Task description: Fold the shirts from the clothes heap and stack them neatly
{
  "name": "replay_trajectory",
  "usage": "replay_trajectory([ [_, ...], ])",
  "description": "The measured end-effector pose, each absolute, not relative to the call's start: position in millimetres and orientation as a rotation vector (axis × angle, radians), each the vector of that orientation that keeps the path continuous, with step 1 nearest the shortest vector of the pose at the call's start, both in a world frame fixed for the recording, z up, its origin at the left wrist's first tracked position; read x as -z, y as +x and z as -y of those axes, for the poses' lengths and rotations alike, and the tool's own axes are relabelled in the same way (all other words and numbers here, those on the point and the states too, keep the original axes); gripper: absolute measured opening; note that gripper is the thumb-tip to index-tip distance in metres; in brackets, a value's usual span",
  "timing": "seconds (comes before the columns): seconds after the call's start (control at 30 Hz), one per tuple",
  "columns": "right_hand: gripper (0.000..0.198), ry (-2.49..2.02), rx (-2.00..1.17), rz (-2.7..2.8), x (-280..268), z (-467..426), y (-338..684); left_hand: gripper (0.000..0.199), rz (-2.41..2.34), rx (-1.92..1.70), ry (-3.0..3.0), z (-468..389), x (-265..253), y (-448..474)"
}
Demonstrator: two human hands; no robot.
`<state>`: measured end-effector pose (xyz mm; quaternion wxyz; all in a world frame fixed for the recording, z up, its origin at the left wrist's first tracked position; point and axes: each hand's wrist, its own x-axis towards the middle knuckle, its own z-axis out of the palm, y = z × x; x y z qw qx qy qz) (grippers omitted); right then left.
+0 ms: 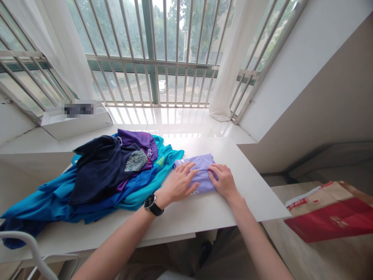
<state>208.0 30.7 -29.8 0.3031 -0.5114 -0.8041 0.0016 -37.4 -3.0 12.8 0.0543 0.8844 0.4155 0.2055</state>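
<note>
A lavender garment [201,160], folded into a small flat bundle with some white print, lies on the white table in front of me. My left hand [179,182], with a black watch on its wrist, rests on the bundle's left part, fingers spread. At the right edge of the cloth is my right hand [223,181], its fingers slightly bent over the fabric and the thumb apart from them. Left of the bundle, close to my left hand, is a loose heap of clothes: a navy garment [96,167] on top, a purple one [136,138] and turquoise ones [166,157].
The white table [253,190] reaches to a windowsill with a white box [78,124] at the left. Metal bars [166,42] and white curtains cover the window. To the right stands a red and brown paper bag [332,217]. A white tubular frame [32,245] is at lower left.
</note>
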Motion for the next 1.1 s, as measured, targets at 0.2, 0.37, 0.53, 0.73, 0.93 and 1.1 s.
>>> replay_trajectory([
  [0.2,0.025,-1.428,-0.127,2.179,28.6,-30.2,210.5,0.051,-1.191,-0.373,2.738,6.4,3.9,-34.8],
  [0.37,0.024,-1.488,-0.186,2.232,10.5,-4.2,203.3,0.036,-1.254,-0.401,2.701,5.1,-15.5,-38.5],
  [0.53,0.026,-1.475,-0.155,2.414,-6.3,37.7,196.0,0.081,-1.042,-0.411,2.756,33.0,-14.7,-22.0],
  [0.73,0.017,-1.339,-0.277,2.378,-12.9,75.2,210.8,0.119,-0.858,-0.303,2.765,74.0,8.5,-5.3],
  [0.93,0.019,-1.275,-0.841,2.223,-25.1,103.7,243.7,0.049,-1.001,-0.359,2.842,110.0,13.0,9.4],
  [1.1,0.037,-1.237,-0.978,1.836,-13.8,106.0,292.1,0.027,-1.017,-0.447,2.631,108.9,-1.7,15.2],
])
